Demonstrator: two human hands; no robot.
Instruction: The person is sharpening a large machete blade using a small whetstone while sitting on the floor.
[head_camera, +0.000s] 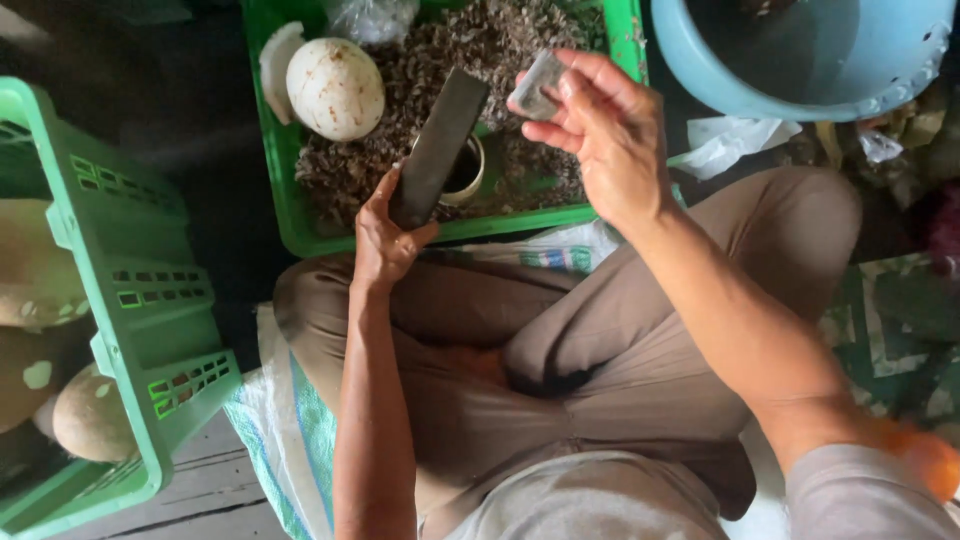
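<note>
The left hand (385, 240) is closed around the lower end of a long, flat, dark block (438, 145), which slants up and away from it, its upper end over a green crate (290, 215). The right hand (605, 140) is raised just right of that block, fingers curled, pinching a small pale, translucent piece (538, 85) between thumb and fingertips (what the piece is cannot be told). The two hands are near each other but apart. Just behind the block, between the hands, a short round ring-shaped container (468, 172) sits in the crate on a bed of brown shredded husk (450, 50). Up and left of the left hand a peeled, whitish coconut (335, 88) rests on the husk, with a white curved shell fragment (275, 65) touching its left side. Beyond the right hand stands a light blue basin (800, 60). Well to the left of the left hand, a second green crate (130, 300) holds brown coconuts (90, 420). Under both forearms are the person's crossed legs in brown trousers (560, 350)
</note>
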